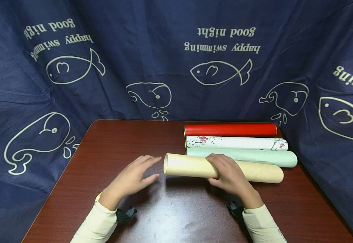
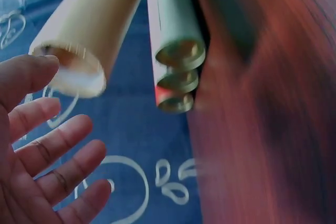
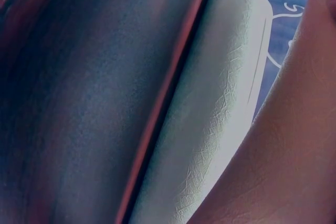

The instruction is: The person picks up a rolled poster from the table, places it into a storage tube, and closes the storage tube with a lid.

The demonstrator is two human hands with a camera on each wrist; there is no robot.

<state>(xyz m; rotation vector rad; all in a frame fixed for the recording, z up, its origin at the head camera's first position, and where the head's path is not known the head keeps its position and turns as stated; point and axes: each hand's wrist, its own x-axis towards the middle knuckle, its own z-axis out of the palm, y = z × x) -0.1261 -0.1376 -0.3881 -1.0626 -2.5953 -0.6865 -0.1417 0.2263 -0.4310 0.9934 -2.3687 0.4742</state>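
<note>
A person's two cream sleeves enter from the near edge of a dark wooden table, a black wrist strap showing at each cuff. The left hand hovers low over bare tabletop with fingers straight and slightly spread, holding nothing; its fingertips stop just short of the open left end of a beige paper roll. From the left wrist view the same palm faces that hollow end, close but apart from it. The right hand curls over the middle of the beige paper roll, thumb on the near side and fingers wrapped across the top, gripping it. The roll lies lengthwise across the table, its left end raised a little, its right end near the table's right side. Just behind it lies a pale green roll, seen close in the right wrist view; then a white roll with a blossom print; then a red roll along the far edge. Open wood stretches left of the rolls. A navy cloth with whales and fish hangs behind and to both sides.
</note>
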